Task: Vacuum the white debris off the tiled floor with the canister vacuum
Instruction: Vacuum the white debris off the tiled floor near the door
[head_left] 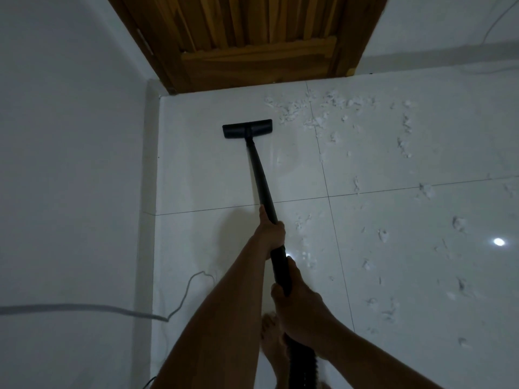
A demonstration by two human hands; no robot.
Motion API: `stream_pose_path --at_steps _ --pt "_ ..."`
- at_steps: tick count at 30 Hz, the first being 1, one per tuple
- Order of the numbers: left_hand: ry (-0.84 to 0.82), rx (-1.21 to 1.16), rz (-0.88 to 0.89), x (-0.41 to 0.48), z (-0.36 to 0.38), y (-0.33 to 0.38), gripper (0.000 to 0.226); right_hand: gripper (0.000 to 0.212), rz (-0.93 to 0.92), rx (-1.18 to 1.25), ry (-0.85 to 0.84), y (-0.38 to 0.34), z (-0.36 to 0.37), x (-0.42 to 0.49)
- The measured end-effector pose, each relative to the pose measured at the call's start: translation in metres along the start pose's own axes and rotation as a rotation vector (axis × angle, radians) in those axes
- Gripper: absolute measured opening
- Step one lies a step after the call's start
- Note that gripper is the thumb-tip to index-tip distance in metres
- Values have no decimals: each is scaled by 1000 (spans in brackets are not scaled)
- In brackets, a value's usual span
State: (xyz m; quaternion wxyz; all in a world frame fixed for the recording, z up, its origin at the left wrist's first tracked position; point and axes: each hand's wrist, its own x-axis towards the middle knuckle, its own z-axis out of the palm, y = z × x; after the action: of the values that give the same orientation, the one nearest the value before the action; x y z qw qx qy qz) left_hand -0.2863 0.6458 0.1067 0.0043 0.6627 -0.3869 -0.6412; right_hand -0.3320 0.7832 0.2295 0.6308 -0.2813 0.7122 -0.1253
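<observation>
Black plastic against pale tile: the floor head (247, 131) sat flat on a bare patch of the tiled floor (202, 175) near the wooden door (252, 51). The white debris (314, 113) was strewn from its 2 o'clock round to 5 o'clock. The left hand (271, 230) gripped the wand (261, 175) partway down, fingers wrapped round it. The right hand (295, 296) was closed round it lower, near the hose (300, 357).

I feared a straight pull would miss the flakes altogether, or a quick sideways shove would plough the light scraps about instead of lifting them. The grey cord (185, 290) at 8 o'clock, and the hose beside the bare foot (271, 341), looked ready to catch a step.

The canister was out of sight and the hose ran out of view below. In that gloom, white flakes on white tile were hard to count.
</observation>
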Motion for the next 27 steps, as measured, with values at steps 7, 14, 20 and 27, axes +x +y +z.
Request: stream_pose_path --at_steps 7,14,20,27 --pt "10 17 19 24 -20 10 78 68 -15 15 -12 -20 5 23" --pt "11 -3 15 42 -35 28 80 70 -14 15 -14 -41 2 43" --pt "22 -9 22 63 -43 44 79 70 -26 -6 -6 -50 -3 68" --pt "43 -5 43 85 -50 66 78 69 -27 -29 -22 -66 -16 95"
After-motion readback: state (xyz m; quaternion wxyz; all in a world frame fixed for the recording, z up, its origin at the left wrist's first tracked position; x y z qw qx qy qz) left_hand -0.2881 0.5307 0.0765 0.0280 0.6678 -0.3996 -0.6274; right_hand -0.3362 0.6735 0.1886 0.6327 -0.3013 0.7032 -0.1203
